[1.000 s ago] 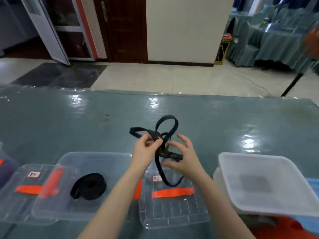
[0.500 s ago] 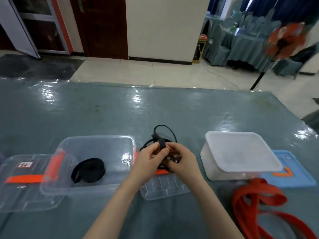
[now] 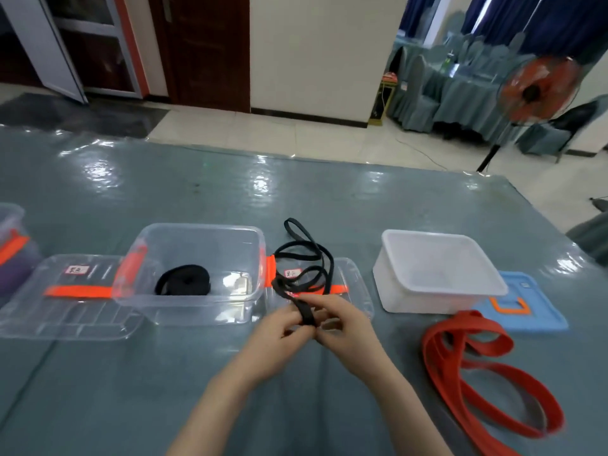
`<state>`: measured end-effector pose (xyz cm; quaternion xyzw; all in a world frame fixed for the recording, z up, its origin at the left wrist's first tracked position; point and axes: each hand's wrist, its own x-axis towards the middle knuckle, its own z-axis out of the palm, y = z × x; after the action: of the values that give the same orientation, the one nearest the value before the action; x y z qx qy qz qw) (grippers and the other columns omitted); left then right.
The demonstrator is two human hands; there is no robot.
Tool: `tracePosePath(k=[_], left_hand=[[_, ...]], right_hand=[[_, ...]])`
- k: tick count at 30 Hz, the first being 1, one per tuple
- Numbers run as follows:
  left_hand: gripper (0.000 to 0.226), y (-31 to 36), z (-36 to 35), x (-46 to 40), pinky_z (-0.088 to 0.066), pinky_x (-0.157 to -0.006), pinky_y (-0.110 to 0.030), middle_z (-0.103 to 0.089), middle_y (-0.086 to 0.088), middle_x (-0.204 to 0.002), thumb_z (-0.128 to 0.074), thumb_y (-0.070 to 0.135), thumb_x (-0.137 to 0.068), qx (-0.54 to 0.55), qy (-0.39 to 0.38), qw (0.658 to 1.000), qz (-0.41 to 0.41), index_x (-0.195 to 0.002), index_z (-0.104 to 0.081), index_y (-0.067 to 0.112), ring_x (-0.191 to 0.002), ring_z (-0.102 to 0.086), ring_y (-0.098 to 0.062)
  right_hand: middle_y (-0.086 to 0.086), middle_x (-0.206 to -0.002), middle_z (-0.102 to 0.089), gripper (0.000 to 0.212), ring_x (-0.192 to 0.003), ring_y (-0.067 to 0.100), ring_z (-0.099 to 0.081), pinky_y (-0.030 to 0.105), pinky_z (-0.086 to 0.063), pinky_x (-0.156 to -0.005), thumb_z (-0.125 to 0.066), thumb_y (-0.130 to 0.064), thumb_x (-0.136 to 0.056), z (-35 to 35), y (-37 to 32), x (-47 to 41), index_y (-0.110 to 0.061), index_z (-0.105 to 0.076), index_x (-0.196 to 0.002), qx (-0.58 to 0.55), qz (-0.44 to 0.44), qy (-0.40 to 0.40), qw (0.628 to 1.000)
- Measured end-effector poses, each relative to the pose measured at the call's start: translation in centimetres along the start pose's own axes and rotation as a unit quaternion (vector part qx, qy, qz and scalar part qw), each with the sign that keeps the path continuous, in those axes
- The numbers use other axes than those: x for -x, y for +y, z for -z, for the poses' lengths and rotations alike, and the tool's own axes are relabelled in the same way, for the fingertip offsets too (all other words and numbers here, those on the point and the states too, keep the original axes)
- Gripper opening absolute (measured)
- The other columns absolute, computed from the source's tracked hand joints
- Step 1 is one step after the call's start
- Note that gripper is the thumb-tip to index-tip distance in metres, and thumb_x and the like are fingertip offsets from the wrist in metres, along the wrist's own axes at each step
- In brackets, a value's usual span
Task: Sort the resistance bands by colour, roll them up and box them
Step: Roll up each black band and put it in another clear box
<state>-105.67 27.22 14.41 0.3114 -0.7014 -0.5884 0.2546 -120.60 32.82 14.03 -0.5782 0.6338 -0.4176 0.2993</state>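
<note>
Rolling is underway: both hands, left hand (image 3: pixel 279 327) and right hand (image 3: pixel 345 324), pinch the start of a loose black band (image 3: pixel 304 268) near the desk's front edge, its loops trailing over a clear lid (image 3: pixel 353 291). Next, I'd guess, keep winding tightly, then drop it into the clear box (image 3: pixel 197 232) beside the rolled black band (image 3: pixel 182 279).

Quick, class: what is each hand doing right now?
Left hand: pinching the black band.
Right hand: fingers curled on the same black band, at the end being rolled.
</note>
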Motion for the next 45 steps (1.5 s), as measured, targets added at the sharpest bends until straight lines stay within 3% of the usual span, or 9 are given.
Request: tracePosePath(k=[5, 10, 16, 20, 23, 28, 32, 37, 45], left_hand=[[0.031, 0.6, -3.5, 3.2, -0.047, -0.101, -0.03, -0.071, -0.001, -0.112, -0.047, 0.031, -0.088, 0.096, 0.045, 0.99, 0.091, -0.098, -0.075, 0.023, -0.11, -0.064, -0.012], [0.031, 1.0, -7.4, 6.1, -0.047, -0.104, -0.04, -0.075, -0.005, -0.103, -0.042, 0.016, -0.102, 0.111, 0.107, 0.979, 0.134, -0.101, -0.073, 0.008, -0.105, -0.068, -0.015], [0.016, 2.9, -8.6, 8.5, -0.052, -0.094, -0.039, -0.074, -0.017, -0.092, -0.067, 0.019, -0.088, 0.115, 0.185, 0.97, 0.106, -0.084, -0.077, 0.007, -0.089, -0.067, -0.019], [0.018, 4.1, -8.4, 9.1, -0.055, -0.089, -0.031, -0.072, -0.022, -0.091, -0.057, 0.005, -0.092, 0.103, 0.183, 0.974, 0.088, -0.085, -0.069, -0.007, -0.093, -0.07, -0.027], [0.02, 5.0, -8.2, 9.4, -0.051, -0.087, -0.025, -0.074, -0.004, -0.09, -0.054, 0.003, -0.091, 0.079, 0.15, 0.983, 0.066, -0.084, -0.073, 0.007, -0.09, -0.066, -0.01], [0.019, 5.2, -8.5, 10.2, -0.05, -0.095, -0.031, -0.062, -0.005, -0.095, -0.058, 0.021, -0.072, 0.121, 0.093, 0.987, 0.048, -0.075, -0.075, 0.013, -0.1, -0.066, -0.02], [0.016, 5.0, -8.8, 11.0, -0.052, -0.085, -0.029, -0.066, -0.008, -0.094, -0.065, 0.016, -0.079, 0.056, 0.084, 0.994, 0.034, -0.088, -0.078, 0.016, -0.089, -0.064, -0.019], [0.021, 5.4, -8.2, 11.3, -0.051, -0.069, -0.017, -0.066, -0.004, -0.07, -0.072, -0.001, -0.08, 0.077, 0.172, 0.981, 0.039, -0.097, -0.066, 0.01, -0.067, -0.062, -0.01], [0.016, 5.6, -7.6, 11.0, -0.057, -0.081, -0.032, -0.073, -0.009, -0.084, -0.066, 0.0, -0.085, 0.109, 0.212, 0.971, 0.014, -0.094, -0.073, 0.011, -0.084, -0.069, -0.022]], right_hand=[[-0.017, -0.111, -0.062, 0.041, -0.109, -0.001, -0.056, 0.011, -0.042, -0.089, -0.074, -0.004, -0.069, 0.1, 0.2, 4.7, -0.022, -0.07, -0.105, 0.053, 0.093, 0.067, 0.992], [-0.017, -0.121, -0.064, 0.044, -0.116, 0.003, -0.055, 0.013, -0.037, -0.099, -0.071, 0.0, -0.068, 1.0, 0.5, 9.0, -0.026, -0.068, -0.103, 0.049, 0.107, 0.091, 0.989], [-0.031, -0.097, -0.064, 0.044, -0.094, -0.008, -0.053, 0.005, -0.038, -0.082, -0.076, 0.0, -0.07, 1.8, -0.8, 11.7, -0.032, -0.068, -0.1, 0.005, 0.079, 0.102, 0.992], [-0.022, -0.097, -0.062, 0.053, -0.087, 0.005, -0.056, 0.011, -0.043, -0.075, -0.076, -0.001, -0.068, 1.6, -1.7, 12.6, -0.039, -0.062, -0.102, -0.028, 0.084, 0.097, 0.991], [-0.012, -0.107, -0.061, 0.066, -0.087, 0.011, -0.057, 0.018, -0.049, -0.072, -0.067, 0.006, -0.071, 2.0, -2.2, 13.1, -0.041, -0.058, -0.116, -0.115, 0.029, 0.075, 0.99], [-0.017, -0.12, -0.053, 0.071, -0.095, 0.01, -0.057, 0.017, -0.047, -0.074, -0.071, -0.002, -0.07, 2.8, -2.5, 13.9, -0.042, -0.054, -0.126, -0.071, 0.061, 0.054, 0.994], [-0.02, -0.124, -0.054, 0.054, -0.098, 0.007, -0.06, 0.015, -0.048, -0.072, -0.079, -0.012, -0.069, 2.0, -2.7, 14.3, -0.043, -0.062, -0.11, -0.069, 0.07, 0.113, 0.989], [-0.019, -0.092, -0.067, 0.046, -0.068, 0.01, -0.058, 0.018, -0.051, -0.068, -0.088, -0.017, -0.064, 1.6, -3.4, 14.6, -0.042, -0.066, -0.096, -0.127, 0.012, 0.143, 0.981], [-0.01, -0.084, -0.066, 0.032, -0.065, 0.009, -0.058, 0.02, -0.049, -0.065, -0.084, -0.011, -0.071, 2.5, -4.3, 13.0, -0.035, -0.071, -0.089, -0.137, 0.035, 0.1, 0.985]])
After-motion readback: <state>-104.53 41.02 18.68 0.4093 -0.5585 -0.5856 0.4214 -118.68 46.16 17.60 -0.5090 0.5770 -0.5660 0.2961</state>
